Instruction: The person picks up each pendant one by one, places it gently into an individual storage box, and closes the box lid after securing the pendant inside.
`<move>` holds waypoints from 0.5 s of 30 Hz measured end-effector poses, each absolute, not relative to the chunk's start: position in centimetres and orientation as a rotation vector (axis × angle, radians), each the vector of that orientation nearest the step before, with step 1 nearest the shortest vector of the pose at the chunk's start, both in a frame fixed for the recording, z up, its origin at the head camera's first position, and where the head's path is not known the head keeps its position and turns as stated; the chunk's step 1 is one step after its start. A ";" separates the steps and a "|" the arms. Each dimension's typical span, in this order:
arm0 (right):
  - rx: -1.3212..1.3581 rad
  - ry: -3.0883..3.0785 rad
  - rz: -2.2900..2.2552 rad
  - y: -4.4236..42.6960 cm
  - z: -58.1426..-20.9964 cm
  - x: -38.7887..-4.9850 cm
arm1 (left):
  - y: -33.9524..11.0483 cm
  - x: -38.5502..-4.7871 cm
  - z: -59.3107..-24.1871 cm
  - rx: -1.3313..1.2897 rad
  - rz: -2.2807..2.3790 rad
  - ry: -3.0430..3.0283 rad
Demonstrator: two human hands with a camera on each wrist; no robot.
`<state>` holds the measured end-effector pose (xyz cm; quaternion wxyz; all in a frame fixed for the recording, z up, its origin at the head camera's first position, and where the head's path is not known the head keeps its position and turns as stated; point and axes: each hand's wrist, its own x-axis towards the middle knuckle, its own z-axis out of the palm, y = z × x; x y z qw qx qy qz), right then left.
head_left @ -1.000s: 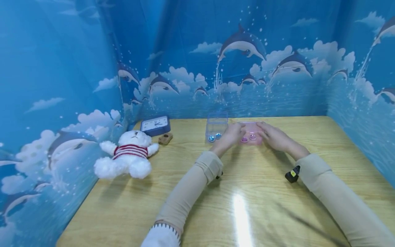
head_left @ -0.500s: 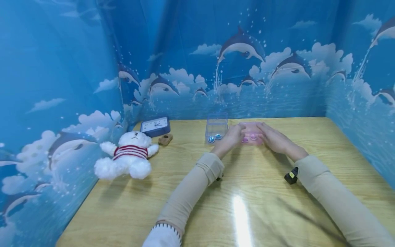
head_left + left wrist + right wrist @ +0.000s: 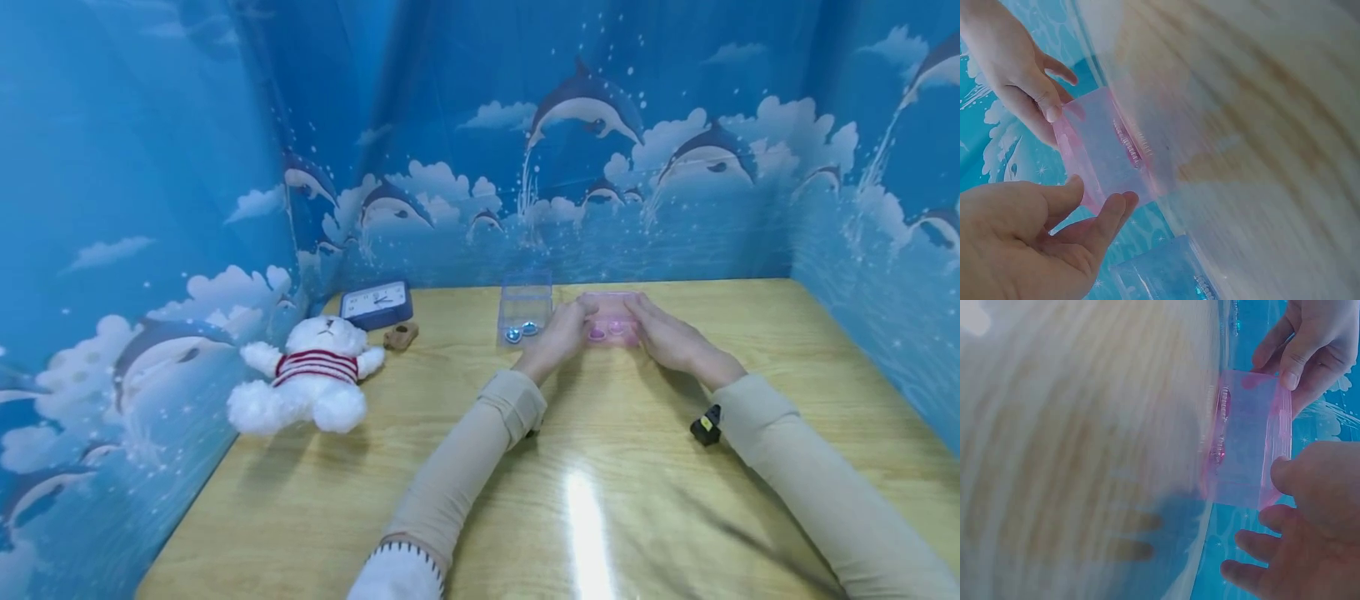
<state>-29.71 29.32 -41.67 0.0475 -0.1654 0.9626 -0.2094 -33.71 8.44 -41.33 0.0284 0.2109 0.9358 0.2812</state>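
A see-through pink plastic box (image 3: 618, 333) stands near the table's back edge, with pink round, shiny pieces (image 3: 1221, 440) inside. Its lid looks down. My left hand (image 3: 561, 332) holds the box's left end, thumb near the top and fingertips against the side. At the other end, my right hand (image 3: 671, 337) has its thumb on the top edge and its index finger by the side; the remaining fingers are spread loosely. Just left of my left hand is a clear bluish box (image 3: 517, 312) with its lid up, holding blue shiny pieces (image 3: 513, 334).
A white plush bear (image 3: 318, 375) in a striped shirt sits on the left of the wooden table (image 3: 637, 517). Behind it are a blue clock (image 3: 377, 305) and a small brown object (image 3: 401, 336). A dolphin-print curtain (image 3: 442, 208) rises behind the table.
Both hands have stayed at the pink box and drawn slightly closer in. The pink pieces look hazier, seemingly under the lowered lid. The bluish box and the toys have not moved.
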 end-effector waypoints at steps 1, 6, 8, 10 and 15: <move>-0.505 2.942 -0.628 29.3 -41.5 -29.7 | 8.5 -33.8 -41.3 0.647 0.868 2.888; -0.520 2.973 -0.582 29.4 -41.7 -29.9 | 8.7 -33.7 -41.2 0.592 0.893 2.840; -0.531 2.990 -0.566 29.5 -41.9 -30.0 | 8.7 -33.6 -41.2 0.585 0.898 2.822; -0.554 3.007 -0.547 29.6 -42.0 -30.0 | 8.7 -33.7 -41.1 0.593 0.884 2.818; -0.562 2.988 -0.562 29.7 -41.4 -29.8 | 7.8 -34.1 -40.5 0.614 0.963 2.771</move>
